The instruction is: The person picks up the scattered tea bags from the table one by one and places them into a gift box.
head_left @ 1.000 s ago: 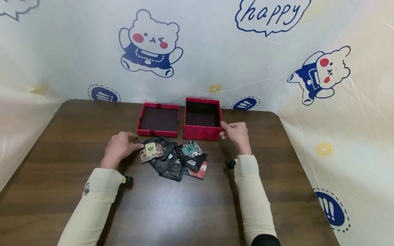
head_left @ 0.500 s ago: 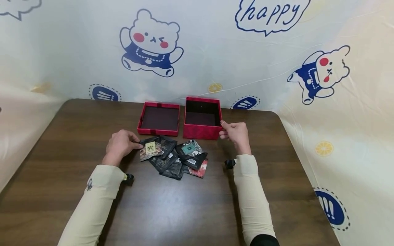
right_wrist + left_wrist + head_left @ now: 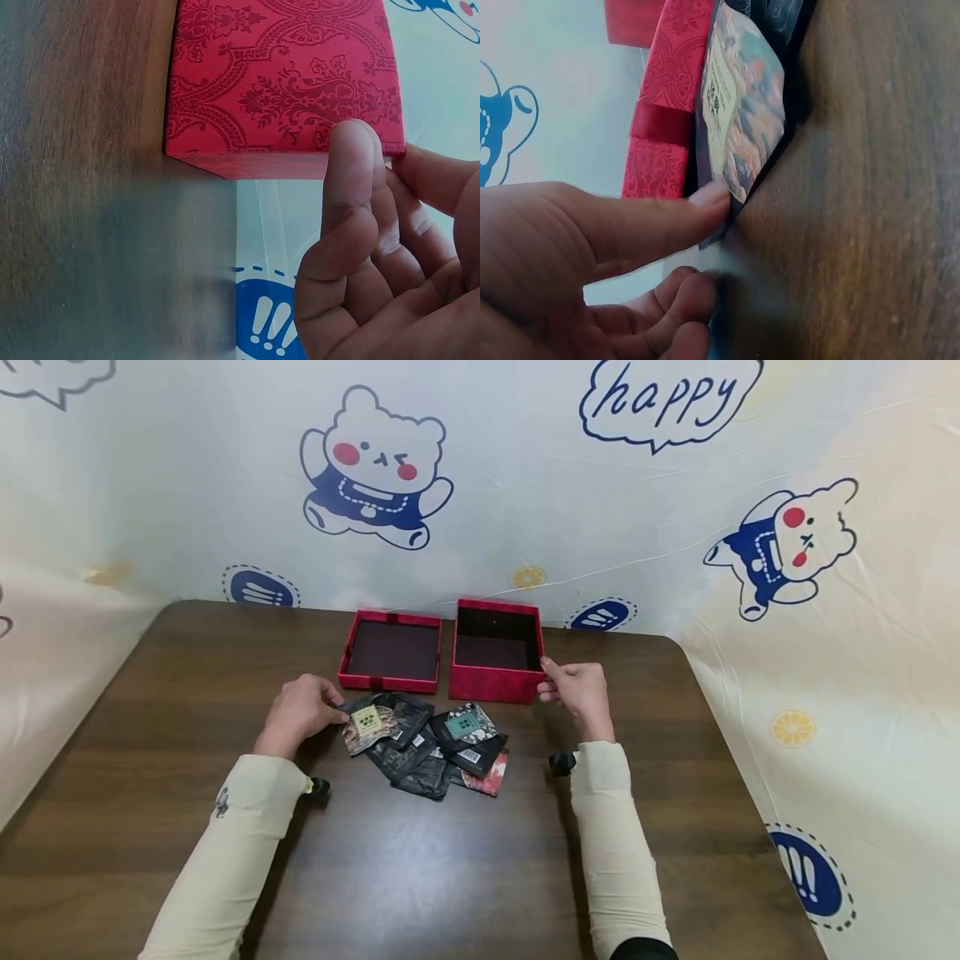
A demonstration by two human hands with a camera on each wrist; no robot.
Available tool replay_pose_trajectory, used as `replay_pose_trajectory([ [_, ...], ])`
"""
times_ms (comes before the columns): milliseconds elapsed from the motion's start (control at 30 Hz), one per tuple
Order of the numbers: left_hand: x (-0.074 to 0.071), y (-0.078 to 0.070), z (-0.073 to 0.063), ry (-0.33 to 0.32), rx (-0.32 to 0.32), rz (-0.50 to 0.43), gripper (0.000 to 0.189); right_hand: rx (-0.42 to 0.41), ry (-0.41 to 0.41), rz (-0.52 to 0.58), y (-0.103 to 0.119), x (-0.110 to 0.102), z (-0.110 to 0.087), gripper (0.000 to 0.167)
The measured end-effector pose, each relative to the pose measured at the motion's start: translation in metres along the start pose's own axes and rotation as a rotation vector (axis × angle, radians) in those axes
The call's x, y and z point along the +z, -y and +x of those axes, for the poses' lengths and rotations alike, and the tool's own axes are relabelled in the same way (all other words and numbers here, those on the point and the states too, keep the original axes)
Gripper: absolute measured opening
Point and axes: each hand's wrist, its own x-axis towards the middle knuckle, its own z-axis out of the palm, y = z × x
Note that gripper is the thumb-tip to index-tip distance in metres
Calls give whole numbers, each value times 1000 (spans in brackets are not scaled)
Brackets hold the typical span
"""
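Note:
My left hand [image 3: 303, 714] is at the left end of a pile of small flat sachets. Its thumb and fingers pinch the corner of a sachet [image 3: 368, 723] with a yellow label and a brownish picture. In the left wrist view the thumb lies over the corner of this sachet [image 3: 754, 97], the other fingers curled below. At the pile's far right, my right hand [image 3: 581, 695] grips the near right corner of a deep red patterned box [image 3: 495, 686], which stands open. In the right wrist view one fingertip presses the front of the box [image 3: 285, 82] and the thumb lies at its rim.
A shallow red lid [image 3: 386, 683] with a dark inside lies left of the box, close behind the sachets. Several black sachets [image 3: 422, 777] overlap on the wooden table [image 3: 420, 893], one red-printed sachet [image 3: 491, 775] among them. A printed cloth [image 3: 510, 485] hangs behind the table.
My left hand has shifted slightly away from me at the sachet's corner. My right hand stays on the box. The head view has shifted a little.

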Motion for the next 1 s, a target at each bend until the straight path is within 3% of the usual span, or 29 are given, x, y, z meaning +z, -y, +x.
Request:
replay_pose_trajectory([
  [200, -4, 0, -7, -24, -40, -104, 15, -3, 7, -2, -1, -1, 0, 42],
  [433, -16, 6, -10, 102, -104, -507, 26, 3, -1, 5, 2, -5, 0, 41],
  [500, -17, 8, -9, 130, -111, -585, 30, 8, -1, 6, 2, -5, 0, 41],
  [767, -24, 4, -13, 151, -137, -721, 39, -9, 8, -2, 2, -4, -1, 39],
  [1000, -31, -8, -15, 161, -98, -842, 48, -8, 18, 5, 1, -1, 0, 40],
])
